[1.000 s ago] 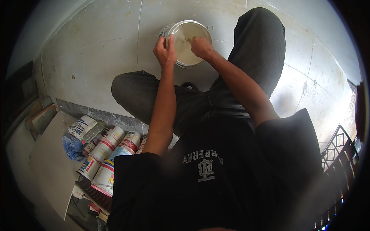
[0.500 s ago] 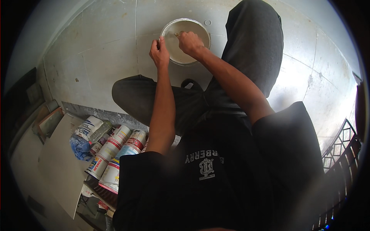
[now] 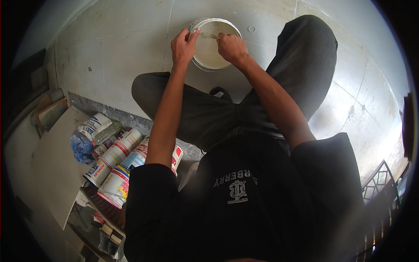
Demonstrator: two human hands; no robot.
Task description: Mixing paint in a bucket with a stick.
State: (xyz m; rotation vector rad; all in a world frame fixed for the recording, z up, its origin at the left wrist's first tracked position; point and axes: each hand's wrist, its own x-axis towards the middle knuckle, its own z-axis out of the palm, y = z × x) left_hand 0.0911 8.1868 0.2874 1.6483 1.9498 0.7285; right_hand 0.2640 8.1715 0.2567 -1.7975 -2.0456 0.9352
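A round white bucket (image 3: 222,25) stands on the floor ahead of me, with a pale, cream-coloured liquid (image 3: 210,53) inside. My left hand (image 3: 183,47) grips its left rim, the thumb over the edge and the fingers against the outside wall. Over the right part of the opening, my right hand (image 3: 232,47) is closed around a thin tool (image 3: 214,36). Only a short end of that tool shows to the left of the fist, so I cannot make out its kind.
My bent legs frame the bucket, the right knee (image 3: 310,37) close to its right. Several paint cans (image 3: 114,153) lie at my lower left beside a blue plastic bag (image 3: 82,146) and a leaning pale board (image 3: 56,161). Dark metal latticework (image 3: 379,179) stands at the lower right.
The right hand has shifted rightward over the bucket's opening with the tool. My left hand keeps its hold on the rim. The whole view has turned slightly.
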